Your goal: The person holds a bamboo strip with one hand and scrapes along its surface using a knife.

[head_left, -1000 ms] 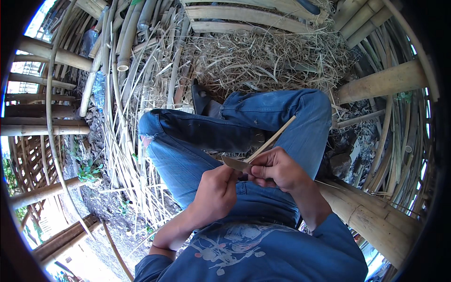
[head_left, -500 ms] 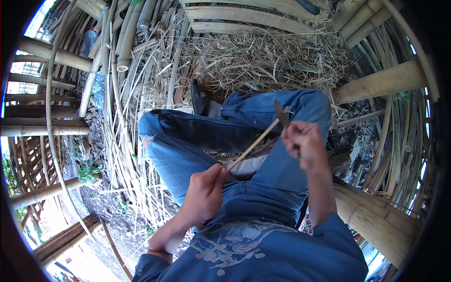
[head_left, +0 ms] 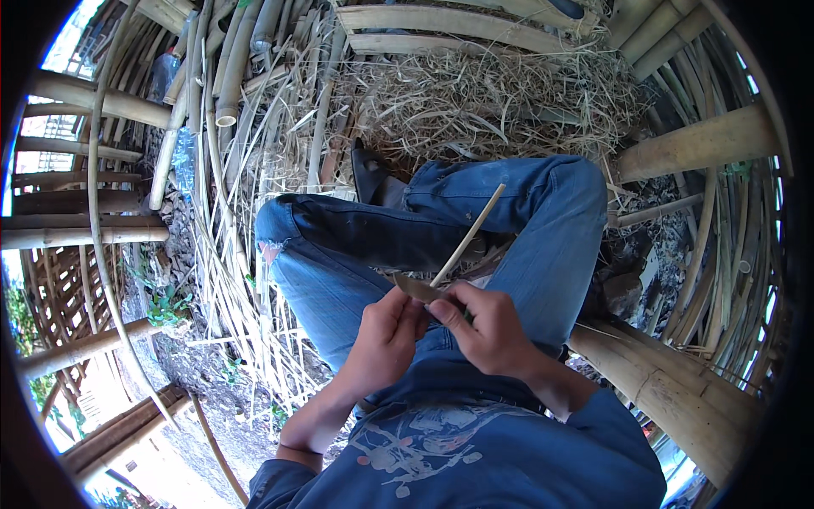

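My left hand point(head_left: 386, 338) is closed around the near end of a thin bamboo strip point(head_left: 471, 231), which slants up and to the right above my lap. My right hand point(head_left: 483, 327) grips a knife, its handle mostly hidden by the fingers. The short, broad knife blade point(head_left: 415, 289) points left and lies across the strip close to my left fingers. Both hands are near each other, just above my jeans at the crotch. Where the blade meets the strip is partly covered by my right thumb.
Dry shavings point(head_left: 509, 110) are heaped beyond my crossed legs. Long split strips point(head_left: 225, 246) lie on the ground at left. A thick bamboo pole point(head_left: 661, 382) runs beside my right hip, and another pole point(head_left: 699, 148) juts in at right. Slats point(head_left: 449, 21) stand at the far side.
My right hand has brought the knife from the strip's far end back toward my left hand. The strip now tilts more steeply. My left hand has stayed nearly in place.
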{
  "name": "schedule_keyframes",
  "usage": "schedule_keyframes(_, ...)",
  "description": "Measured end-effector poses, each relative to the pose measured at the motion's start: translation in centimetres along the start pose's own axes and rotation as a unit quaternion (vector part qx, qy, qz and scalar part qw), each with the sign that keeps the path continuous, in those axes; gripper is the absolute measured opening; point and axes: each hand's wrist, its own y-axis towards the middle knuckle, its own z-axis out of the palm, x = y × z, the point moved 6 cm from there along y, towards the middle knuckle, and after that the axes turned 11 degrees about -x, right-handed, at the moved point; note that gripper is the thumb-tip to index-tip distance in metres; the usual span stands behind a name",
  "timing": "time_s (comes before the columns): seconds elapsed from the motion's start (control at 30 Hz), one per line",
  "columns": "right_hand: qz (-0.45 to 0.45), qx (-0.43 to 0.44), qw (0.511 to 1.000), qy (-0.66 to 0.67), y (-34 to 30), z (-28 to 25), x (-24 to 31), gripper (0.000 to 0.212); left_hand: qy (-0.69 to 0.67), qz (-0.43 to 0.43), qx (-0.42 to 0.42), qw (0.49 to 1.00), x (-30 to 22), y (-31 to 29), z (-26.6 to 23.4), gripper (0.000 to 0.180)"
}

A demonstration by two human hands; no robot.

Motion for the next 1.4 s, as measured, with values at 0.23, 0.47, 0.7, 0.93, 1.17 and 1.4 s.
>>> schedule_keyframes(0.23,-0.109,-0.038,0.989,-0.094,0.1,0.3,0.2,0.035,-0.003,0.024,0.01,1.0,-0.3,-0.4,0.6,0.018)
schedule_keyframes(0.47,-0.136,-0.026,0.979,-0.152,0.3,0.0,0.3,0.035,0.068,0.122,-0.034,0.99,-0.4,-0.9,0.9,0.016)
schedule_keyframes(0.7,-0.164,-0.047,0.959,-0.227,0.4,-0.5,0.1,0.036,0.099,0.146,-0.07,0.982,-1.4,-1.0,1.0,0.005)
schedule_keyframes(0.93,-0.185,-0.064,0.947,-0.257,0.8,-1.5,-0.3,0.039,0.141,0.179,-0.088,0.97,-1.3,-1.6,0.6,0.018)
schedule_keyframes(1.17,-0.157,-0.108,0.947,-0.259,2.7,-3.6,-0.8,0.039,0.148,0.193,-0.114,0.963,-1.0,-2.3,0.3,0.017)
schedule_keyframes(1.4,-0.09,-0.13,0.952,-0.262,5.0,-5.6,-2.4,0.036,0.145,0.152,-0.104,0.972,0.1,-2.6,-0.3,0.017)
